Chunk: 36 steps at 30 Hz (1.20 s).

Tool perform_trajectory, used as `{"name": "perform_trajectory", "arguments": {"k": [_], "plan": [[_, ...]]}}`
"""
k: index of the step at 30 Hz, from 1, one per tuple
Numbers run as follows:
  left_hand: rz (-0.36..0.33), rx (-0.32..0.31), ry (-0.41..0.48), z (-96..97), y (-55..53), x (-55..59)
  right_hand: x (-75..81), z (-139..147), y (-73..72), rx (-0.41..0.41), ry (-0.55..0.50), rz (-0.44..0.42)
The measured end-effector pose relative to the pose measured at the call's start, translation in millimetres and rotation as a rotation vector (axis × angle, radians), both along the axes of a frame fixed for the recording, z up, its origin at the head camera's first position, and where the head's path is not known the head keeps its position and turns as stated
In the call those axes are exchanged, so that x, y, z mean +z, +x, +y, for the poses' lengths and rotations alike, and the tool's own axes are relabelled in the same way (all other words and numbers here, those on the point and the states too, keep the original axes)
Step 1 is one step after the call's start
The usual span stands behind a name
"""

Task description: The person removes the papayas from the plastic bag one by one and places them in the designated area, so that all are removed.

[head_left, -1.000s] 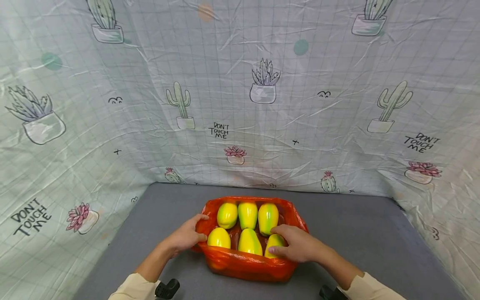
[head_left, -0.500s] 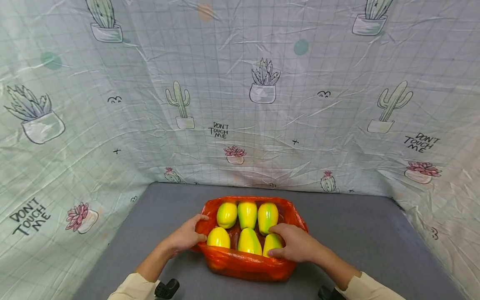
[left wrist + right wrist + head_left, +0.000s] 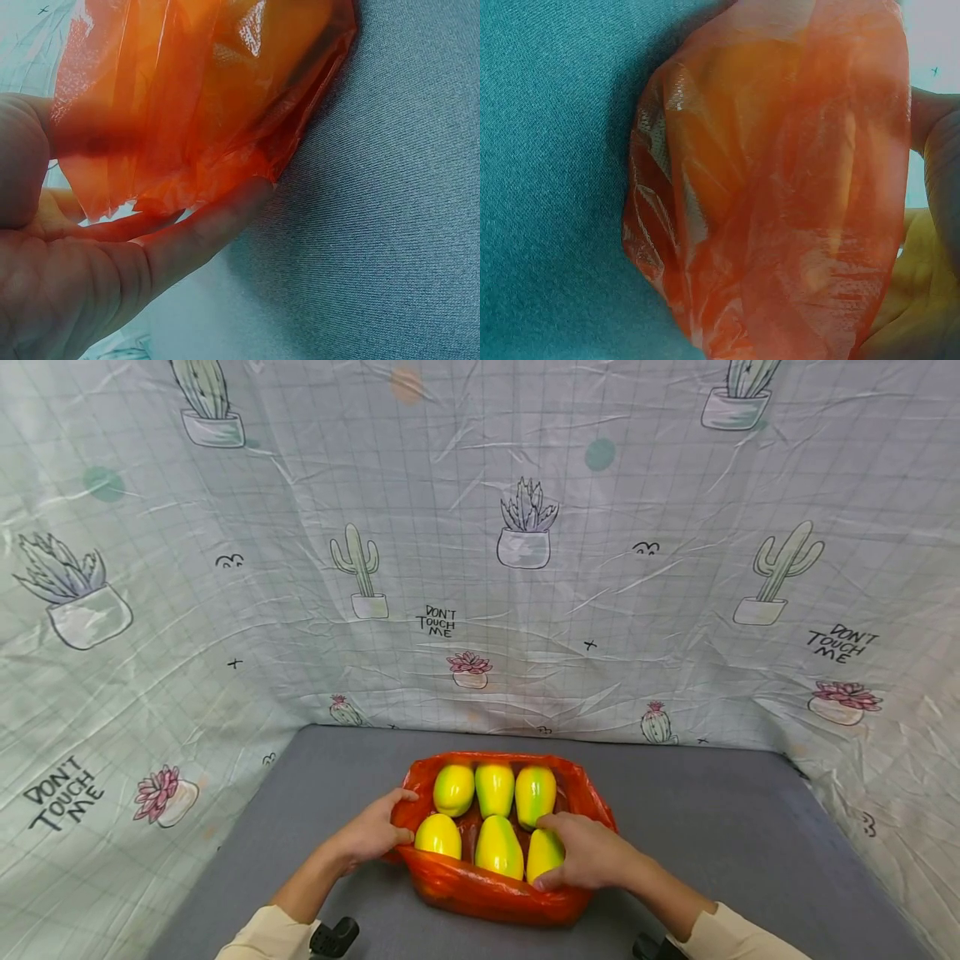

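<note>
An orange-red plastic bag (image 3: 495, 897) lies wide open on the table with several glossy yellow-green mangoes in two rows inside. My left hand (image 3: 372, 829) grips the bag's left side; in the left wrist view its thumb shows through the film (image 3: 161, 97) and the fingers (image 3: 206, 229) lie along the outside. At the front right corner my right hand (image 3: 596, 852) reaches into the bag, with fingers and thumb around the far and near sides of a mango (image 3: 544, 853). The right wrist view shows the bag's film (image 3: 802, 180) covering much of that hand.
The table is covered in grey cloth (image 3: 705, 827). Behind and at both sides hangs a pale curtain (image 3: 585, 585) printed with cacti. Back-row mangoes (image 3: 494, 791) stand close together, and a front-middle mango (image 3: 498, 847) sits left of the right hand.
My right thumb has slid down toward the bag's near rim, so more of the front right mango shows. That mango has shifted slightly left. The left hand has stayed in place.
</note>
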State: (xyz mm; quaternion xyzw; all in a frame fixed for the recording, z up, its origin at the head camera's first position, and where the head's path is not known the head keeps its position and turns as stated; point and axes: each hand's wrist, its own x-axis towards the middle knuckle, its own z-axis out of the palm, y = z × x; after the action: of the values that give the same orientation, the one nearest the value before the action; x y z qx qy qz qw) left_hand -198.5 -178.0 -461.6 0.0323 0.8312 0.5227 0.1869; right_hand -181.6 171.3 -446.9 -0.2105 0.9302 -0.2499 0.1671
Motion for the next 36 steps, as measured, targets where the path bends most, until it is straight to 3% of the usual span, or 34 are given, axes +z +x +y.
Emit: {"name": "perform_trajectory", "arguments": {"k": [12,18,23,36], "plan": [[0.027,0.000,-0.031,0.2,0.5,1.0,-5.9,1,-4.5,-0.058,-0.172,-0.109],[0.025,0.014,-0.045,0.6,0.2,0.8,-9.7,1,-6.2,-0.174,-0.254,-0.155],[0.033,0.022,-0.054,0.7,-0.9,-0.8,-13.7,1,-8.5,-0.244,-0.247,-0.165],[0.034,0.019,-0.057,-1.0,-4.9,-6.8,-12.3,4,-9.2,-0.252,-0.304,-0.197]]}}
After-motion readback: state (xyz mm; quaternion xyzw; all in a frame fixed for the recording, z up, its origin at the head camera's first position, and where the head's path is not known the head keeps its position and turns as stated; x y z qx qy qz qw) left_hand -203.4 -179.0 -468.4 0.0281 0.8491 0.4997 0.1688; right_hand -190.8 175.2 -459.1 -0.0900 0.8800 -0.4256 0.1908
